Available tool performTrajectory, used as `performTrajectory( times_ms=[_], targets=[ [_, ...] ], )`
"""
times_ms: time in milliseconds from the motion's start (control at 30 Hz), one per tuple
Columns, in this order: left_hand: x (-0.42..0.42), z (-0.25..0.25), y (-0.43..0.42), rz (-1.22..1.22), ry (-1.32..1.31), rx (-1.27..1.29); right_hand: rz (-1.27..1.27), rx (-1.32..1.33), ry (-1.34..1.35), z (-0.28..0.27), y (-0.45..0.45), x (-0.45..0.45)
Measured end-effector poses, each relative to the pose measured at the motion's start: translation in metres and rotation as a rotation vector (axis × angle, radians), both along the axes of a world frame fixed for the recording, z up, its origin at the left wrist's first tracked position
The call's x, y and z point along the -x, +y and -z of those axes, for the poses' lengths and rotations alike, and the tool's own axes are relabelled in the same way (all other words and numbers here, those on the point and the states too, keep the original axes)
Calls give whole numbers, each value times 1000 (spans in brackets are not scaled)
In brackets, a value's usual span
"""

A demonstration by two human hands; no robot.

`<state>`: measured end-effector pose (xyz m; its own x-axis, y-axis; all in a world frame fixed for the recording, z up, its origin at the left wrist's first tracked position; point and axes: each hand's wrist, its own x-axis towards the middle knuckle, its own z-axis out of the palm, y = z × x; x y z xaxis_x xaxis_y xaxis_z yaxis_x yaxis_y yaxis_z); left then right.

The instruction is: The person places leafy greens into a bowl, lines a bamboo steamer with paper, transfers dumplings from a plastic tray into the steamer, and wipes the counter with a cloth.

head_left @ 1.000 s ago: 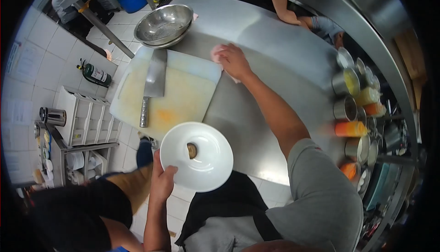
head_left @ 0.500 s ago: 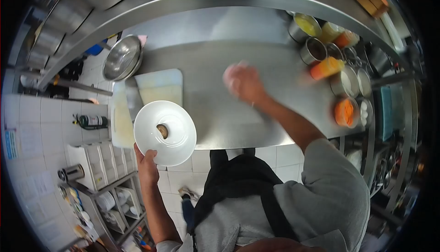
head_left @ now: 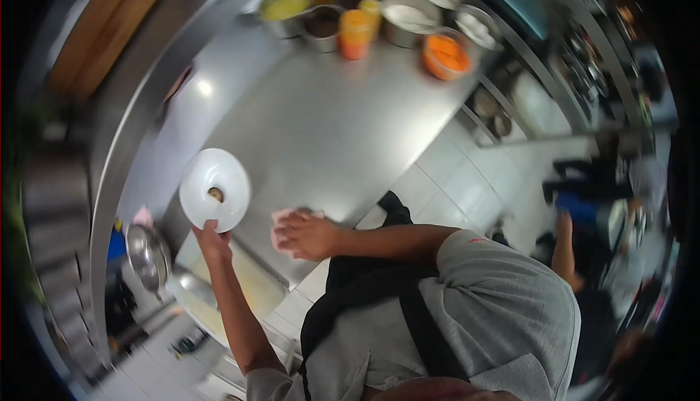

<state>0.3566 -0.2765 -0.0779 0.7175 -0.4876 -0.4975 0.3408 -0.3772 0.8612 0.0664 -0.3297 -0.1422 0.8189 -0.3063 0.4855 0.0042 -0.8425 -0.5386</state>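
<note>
My left hand (head_left: 214, 240) grips the near rim of a white bowl (head_left: 237, 175), thumb on the inner edge. One small brown piece (head_left: 215, 195), perhaps mushroom, lies inside it. The bowl is over the left part of the steel worktop (head_left: 321, 117); whether it touches the steel I cannot tell. A pink cloth (head_left: 278, 233) lies under my right hand (head_left: 310, 235), whose fingers press and hold it against the steel near the front edge. Below the bowl, a pale cutting board (head_left: 251, 284) carries a wide knife blade (head_left: 197, 287), partly behind my left arm.
Steel bowls (head_left: 148, 255) stand at the left end. Along the back right are a squeeze bottle (head_left: 355, 35), a tub of orange food (head_left: 446, 56) and several metal pots (head_left: 410, 18). A shelf edge (head_left: 138, 102) runs overhead. Another person (head_left: 576, 255) is at far right.
The view has swung toward the right. My left hand has carried the bowl farther over the worktop, and my right hand has brought the cloth back toward the front edge, near the board.
</note>
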Motion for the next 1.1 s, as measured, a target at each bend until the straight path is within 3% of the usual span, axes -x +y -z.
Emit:
performTrajectory(
  times_ms=[100,167,267,333,400,467,567,633,667,700,733,767,800,833,867,933,1000,1033,1067,1100],
  targets=[
    [-22,37,-58,-27,34,70,234,36,90,-10,-26,61],
    [-34,51,-87,43,45,76,459,-55,310,-12,-68,107],
    [-46,73,-127,61,58,76,919,57,250,4,-146,191],
    [-49,79,-149,-16,62,20,1148,-6,276,12,-202,251],
    [-74,98,-167,-14,144,-22,1307,128,285,10,-241,300],
    [-67,95,-171,-38,229,-71,1291,111,314,8,-270,341],
    [-7,39,-174,-61,224,-47,1209,65,261,2,-289,380],
    [26,10,-167,-240,75,-168,1259,21,164,13,-312,412],
    [23,20,-148,-271,55,-176,1323,8,75,28,-336,435],
    [17,45,-117,-88,55,-74,1299,96,125,6,-360,453],
    [12,50,-83,84,45,18,1334,31,242,32,-399,495],
    [37,27,-55,234,101,9,1377,236,262,50,-436,522],
    [81,7,-33,374,161,-6,1342,218,208,17,-450,516],
    [110,1,-8,384,352,-40,1385,318,353,20,-472,522],
    [145,-11,14,423,466,-85,1312,308,842,0,-471,512],
    [189,9,87,381,655,-148,1125,498,928,43,-489,521],
    [240,21,152,233,762,-266,1322,180,547,52,-438,489],
    [263,33,191,140,742,-327,1288,174,495,37,-400,461],
    [286,38,225,102,666,-461,1248,166,448,20,-359,430],
    [319,-1,229,276,394,-565,1167,169,427,25,-326,411]
  ],
)
